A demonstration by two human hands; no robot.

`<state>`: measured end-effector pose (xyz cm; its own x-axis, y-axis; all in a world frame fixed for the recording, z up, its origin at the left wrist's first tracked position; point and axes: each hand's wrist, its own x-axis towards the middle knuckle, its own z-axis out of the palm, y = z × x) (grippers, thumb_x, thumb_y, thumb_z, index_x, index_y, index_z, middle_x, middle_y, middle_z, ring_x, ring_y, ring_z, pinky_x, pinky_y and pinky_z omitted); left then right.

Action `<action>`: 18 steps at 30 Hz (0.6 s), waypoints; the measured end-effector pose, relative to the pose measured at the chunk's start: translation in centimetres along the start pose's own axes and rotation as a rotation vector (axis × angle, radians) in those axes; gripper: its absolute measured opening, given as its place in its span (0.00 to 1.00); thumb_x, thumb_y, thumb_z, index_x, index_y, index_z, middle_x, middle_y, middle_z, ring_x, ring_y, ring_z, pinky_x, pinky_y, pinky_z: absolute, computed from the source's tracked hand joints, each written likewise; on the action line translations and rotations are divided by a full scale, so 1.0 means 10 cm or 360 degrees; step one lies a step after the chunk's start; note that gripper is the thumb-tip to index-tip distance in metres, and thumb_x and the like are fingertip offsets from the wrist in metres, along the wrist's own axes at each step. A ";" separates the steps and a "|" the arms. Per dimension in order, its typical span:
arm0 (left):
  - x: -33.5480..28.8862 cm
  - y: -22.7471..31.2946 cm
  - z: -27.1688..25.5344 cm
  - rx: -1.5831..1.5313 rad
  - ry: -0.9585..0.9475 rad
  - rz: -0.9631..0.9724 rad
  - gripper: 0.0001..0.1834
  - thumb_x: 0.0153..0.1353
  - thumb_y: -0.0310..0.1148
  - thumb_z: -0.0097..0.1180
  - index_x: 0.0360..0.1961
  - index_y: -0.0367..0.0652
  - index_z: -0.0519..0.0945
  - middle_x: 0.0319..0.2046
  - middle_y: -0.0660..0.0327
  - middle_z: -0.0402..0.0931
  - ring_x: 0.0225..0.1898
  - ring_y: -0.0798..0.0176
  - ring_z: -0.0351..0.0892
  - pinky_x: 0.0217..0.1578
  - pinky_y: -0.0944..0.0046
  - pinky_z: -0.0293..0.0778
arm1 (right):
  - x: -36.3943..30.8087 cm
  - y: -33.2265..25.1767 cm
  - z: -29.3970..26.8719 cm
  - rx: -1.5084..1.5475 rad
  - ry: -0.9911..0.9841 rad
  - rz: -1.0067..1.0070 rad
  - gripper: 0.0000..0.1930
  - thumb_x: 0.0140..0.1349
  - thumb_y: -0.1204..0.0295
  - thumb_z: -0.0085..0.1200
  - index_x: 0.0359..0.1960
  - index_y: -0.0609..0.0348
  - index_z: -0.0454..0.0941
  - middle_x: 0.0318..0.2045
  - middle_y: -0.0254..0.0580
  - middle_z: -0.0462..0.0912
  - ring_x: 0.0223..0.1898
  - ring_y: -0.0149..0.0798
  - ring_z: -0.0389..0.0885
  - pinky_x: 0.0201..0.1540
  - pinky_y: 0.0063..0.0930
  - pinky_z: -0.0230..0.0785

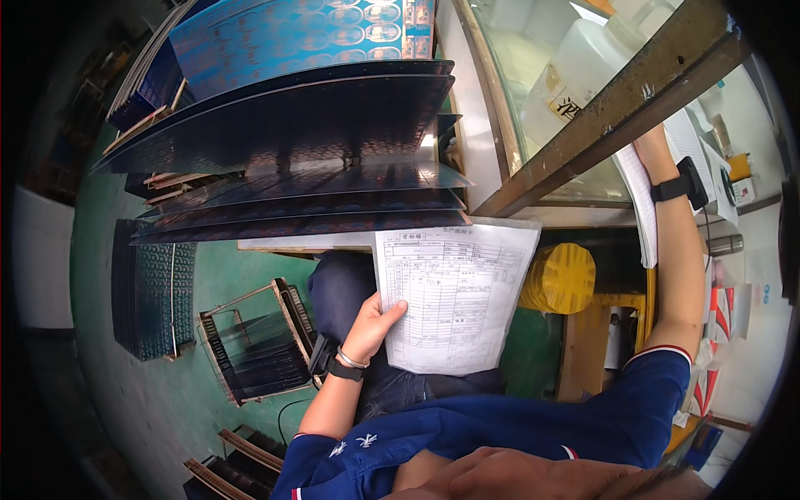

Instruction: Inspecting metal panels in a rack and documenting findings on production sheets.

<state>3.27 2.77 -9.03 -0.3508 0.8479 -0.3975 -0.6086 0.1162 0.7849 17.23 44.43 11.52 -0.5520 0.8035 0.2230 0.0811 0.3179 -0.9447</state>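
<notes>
Printed sheet point(454, 304), toward five o'clock; left hand point(369, 330), seven o'clock, pinching its edge. Right hand point(652, 148), two o'clock: fingers hidden, grip I cannot tell. I'd keep the sheet flat, uncreased.

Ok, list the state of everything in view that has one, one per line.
Left hand: closed on the printed sheet, thumb on top.
Printed sheet: unfolded, held at its left edge.
Right hand: partly hidden by the beam; fingers' state unclear.
Dark panels: on edge, spaced apart.
Floor rack: loaded with panels.
Translucent jug: partly hidden; fill level unclear.
</notes>
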 end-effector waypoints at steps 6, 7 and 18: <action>0.05 0.00 -0.01 0.0032 -0.0033 -0.0017 0.19 0.59 0.29 0.52 0.50 0.30 0.69 0.46 0.56 0.74 0.46 0.66 0.73 0.49 0.66 0.66 | 0.02 0.06 -0.02 0.0142 0.0025 0.0166 0.09 0.60 0.68 0.47 0.38 0.59 0.71 0.27 0.33 0.75 0.23 0.22 0.68 0.27 0.13 0.63; 0.04 0.00 -0.01 0.0047 -0.0038 -0.0022 0.19 0.59 0.29 0.52 0.50 0.30 0.70 0.46 0.56 0.74 0.46 0.67 0.72 0.49 0.67 0.66 | 0.01 0.09 0.00 -0.0007 -0.0058 -0.0078 0.09 0.59 0.68 0.48 0.39 0.59 0.71 0.27 0.33 0.75 0.23 0.22 0.68 0.28 0.14 0.63; 0.12 0.37 -0.12 0.0889 -0.0302 -0.0046 0.16 0.59 0.35 0.54 0.43 0.32 0.76 0.37 0.60 0.78 0.38 0.70 0.74 0.41 0.69 0.70 | 0.08 0.05 -0.01 -0.0113 0.0017 -0.0156 0.04 0.57 0.72 0.49 0.30 0.58 0.69 0.22 0.37 0.75 0.19 0.22 0.73 0.23 0.15 0.70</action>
<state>-0.23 3.58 -7.17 -0.1746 0.9121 -0.3709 -0.1311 0.3518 0.9269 16.87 45.29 11.28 -0.5512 0.7721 0.3163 0.0860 0.4296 -0.8989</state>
